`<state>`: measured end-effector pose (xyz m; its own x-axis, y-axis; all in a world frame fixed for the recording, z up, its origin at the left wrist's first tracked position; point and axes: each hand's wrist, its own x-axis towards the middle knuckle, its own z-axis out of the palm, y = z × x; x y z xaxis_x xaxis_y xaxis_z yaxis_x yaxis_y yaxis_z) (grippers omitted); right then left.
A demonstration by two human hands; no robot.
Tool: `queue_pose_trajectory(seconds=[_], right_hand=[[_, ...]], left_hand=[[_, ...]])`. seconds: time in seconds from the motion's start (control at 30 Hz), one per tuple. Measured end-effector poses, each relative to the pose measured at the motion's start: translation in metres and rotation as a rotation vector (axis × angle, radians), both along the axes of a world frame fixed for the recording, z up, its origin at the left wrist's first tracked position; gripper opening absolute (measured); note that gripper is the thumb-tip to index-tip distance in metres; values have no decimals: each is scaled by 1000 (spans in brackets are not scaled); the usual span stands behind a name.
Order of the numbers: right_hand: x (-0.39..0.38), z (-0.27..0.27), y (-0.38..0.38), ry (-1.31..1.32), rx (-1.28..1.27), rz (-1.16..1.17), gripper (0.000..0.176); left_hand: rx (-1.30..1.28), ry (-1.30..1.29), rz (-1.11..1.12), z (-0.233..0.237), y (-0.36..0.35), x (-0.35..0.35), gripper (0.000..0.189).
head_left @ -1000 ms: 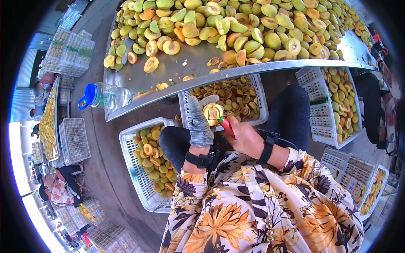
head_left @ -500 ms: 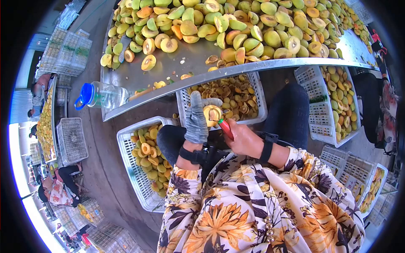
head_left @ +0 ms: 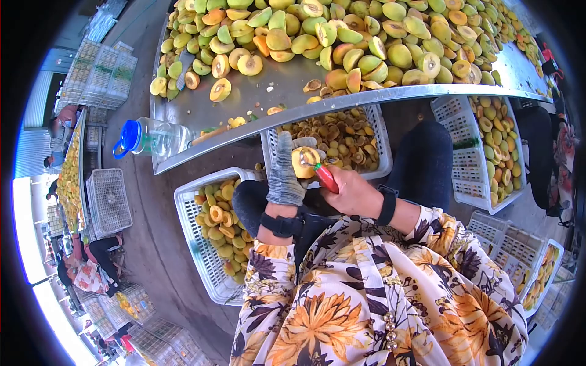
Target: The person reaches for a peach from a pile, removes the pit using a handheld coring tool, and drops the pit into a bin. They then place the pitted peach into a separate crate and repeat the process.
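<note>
My left hand (head_left: 285, 174), in a grey striped glove, is wrapped round a yellow-fleshed peach half (head_left: 304, 161) with its cut face showing. In my bare right hand (head_left: 353, 193) is a red-handled pitting knife (head_left: 327, 179) with a green collar. Its tip is at the middle of the cut face, over the stone hollow. Both hands are above my lap, at the near edge of a white crate (head_left: 386, 160) of stones and fruit scraps.
A metal table (head_left: 244, 102) heaped with peach halves (head_left: 293, 43) spans the front. A water bottle (head_left: 160, 139) stands by its left corner. Crates of fruit flank me: one crate (head_left: 198, 256) at left, another crate (head_left: 456, 149) at right. Other people (head_left: 91, 268) sit far left.
The view has shifted slightly. The knife tip has moved from the lower edge of the peach half toward its centre, and the cut face has turned a little.
</note>
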<state>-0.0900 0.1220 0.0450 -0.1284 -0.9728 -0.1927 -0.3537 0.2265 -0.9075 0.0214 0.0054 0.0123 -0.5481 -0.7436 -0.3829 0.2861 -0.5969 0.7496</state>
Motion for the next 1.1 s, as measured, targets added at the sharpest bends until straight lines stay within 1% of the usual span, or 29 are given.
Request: queue_pose_trajectory(seconds=[0.03, 0.07, 0.13, 0.17, 0.2, 0.23, 0.27, 0.3, 0.33, 0.37, 0.4, 0.43, 0.47, 0.5, 0.53, 0.6, 0.63, 0.67, 0.7, 0.73, 0.8, 0.83, 0.87, 0.93, 1.0, 1.03, 1.07, 1.1], right_hand=[[2, -2, 1, 46, -60, -76, 26], [0, 2, -1, 45, -58, -71, 26], [-8, 13, -4, 17, -185, -140, 32], [-12, 14, -6, 45, -227, -131, 36], [-14, 16, -9, 46, -228, -137, 36], [-15, 20, -13, 55, -253, -144, 35], [-16, 21, -16, 64, -278, -149, 34], [-14, 14, -18, 66, -242, -159, 32], [-13, 12, -18, 64, -241, -158, 32], [-12, 11, -18, 126, -279, -138, 29], [-11, 10, -18, 187, -317, -116, 25], [-10, 9, -17, 186, -317, -114, 25], [-9, 9, -16, 244, -348, -84, 22], [-9, 9, -15, 303, -379, -55, 20], [-9, 8, -15, 303, -378, -56, 20], [-11, 7, -18, 259, -299, -77, 19], [-13, 6, -19, 258, -299, -77, 19], [-17, 6, -21, 242, -291, -33, 17], [-19, 5, -22, 227, -283, 11, 16], [-18, 5, -20, 227, -284, 11, 16], [-9, 9, -11, 151, -273, 388, 15], [0, 16, -6, 25, -267, 373, 15], [7, 14, 1, -73, -309, 319, 19], [6, 23, 6, -107, -243, 229, 23], [3, 10, 5, -21, -177, 91, 24], [4, 3, 5, 59, -165, -20, 23], [2, 0, 5, 60, -164, -25, 23], [1, -2, 6, 65, -98, -54, 23]], left_hand=[[43, -12, 35, -3, 0, 2, 59], [87, -23, 72, -4, 1, 4, 57], [89, 5, 102, -5, 7, 3, 54], [87, 35, 123, -4, 9, 1, 52], [84, 66, 143, -3, 10, -1, 50], [38, 35, 23, -31, 4, 10, 47], [37, 37, 19, -15, 9, 3, 47], [42, 9, 63, 15, 19, -6, 39], [47, -21, 108, 31, 26, -10, 34], [-102, -130, 93, 24, 28, -7, 37], [-101, -132, 97, 12, 26, -2, 37], [-83, -147, 63, -2, 24, 3, 38], [-66, -160, 28, 0, 23, 2, 39], [-88, -135, 47, 1, 25, 1, 40], [-88, -135, 46, 4, 27, 0, 40], [-253, -233, 138, 15, 30, -3, 41], [-253, -233, 137, -9, 29, 1, 41], [-385, -357, 98, -52, 28, 8, 44], [-516, -482, 58, -75, 26, 11, 47], [-514, -513, 27, -82, 29, 14, 47], [-238, -381, -18, -61, 36, 17, 47], [-82, -298, -34, -46, 35, 19, 48], [57, -204, -45, -32, 29, 19, 48], [194, -62, -51, -15, 14, 16, 49], [183, -19, -48, -3, 4, 9, 51], [184, -21, -55, 4, 4, 5, 51], [164, -60, 16, 10, 5, 0, 59], [147, -98, 88, 12, 8, -4, 67]])
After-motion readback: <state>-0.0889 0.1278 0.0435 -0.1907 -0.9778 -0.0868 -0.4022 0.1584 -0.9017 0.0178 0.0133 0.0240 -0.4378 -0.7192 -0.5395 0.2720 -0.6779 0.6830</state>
